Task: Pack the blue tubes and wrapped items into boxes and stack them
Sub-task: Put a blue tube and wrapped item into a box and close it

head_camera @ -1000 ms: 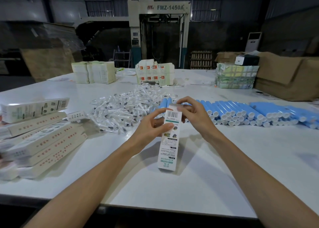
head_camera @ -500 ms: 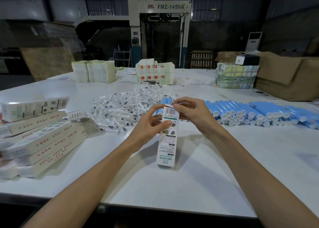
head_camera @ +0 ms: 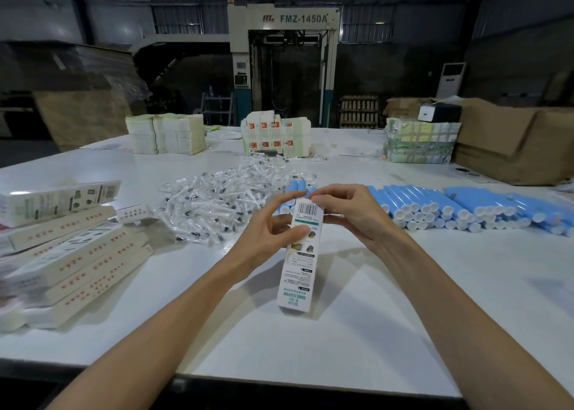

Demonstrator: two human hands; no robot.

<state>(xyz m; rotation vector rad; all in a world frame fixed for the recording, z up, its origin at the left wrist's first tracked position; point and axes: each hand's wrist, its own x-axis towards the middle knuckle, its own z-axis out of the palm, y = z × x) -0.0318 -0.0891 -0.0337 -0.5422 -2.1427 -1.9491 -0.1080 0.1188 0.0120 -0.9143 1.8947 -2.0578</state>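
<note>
A long white printed box [head_camera: 298,263] stands tilted on the white table [head_camera: 341,341], barcode end up. My left hand [head_camera: 270,232] grips its upper left side, thumb across the front. My right hand [head_camera: 344,211] pinches the box's top end from the right. Behind the hands, blue tubes [head_camera: 441,204] with white caps lie in a long row to the right. A heap of clear-wrapped items [head_camera: 217,198] lies left of centre. A stack of packed boxes [head_camera: 71,254] sits at the left edge.
Piles of flat box blanks [head_camera: 167,133] and printed cartons [head_camera: 276,136] stand at the table's far side. A wrapped bundle [head_camera: 419,142] and brown cardboard boxes [head_camera: 512,142] sit at the far right. A big machine [head_camera: 282,68] stands beyond the table.
The box has been tipped more upright and lifted slightly toward me. My right hand's fingers have shifted over the top end, and my left thumb has moved across the front.
</note>
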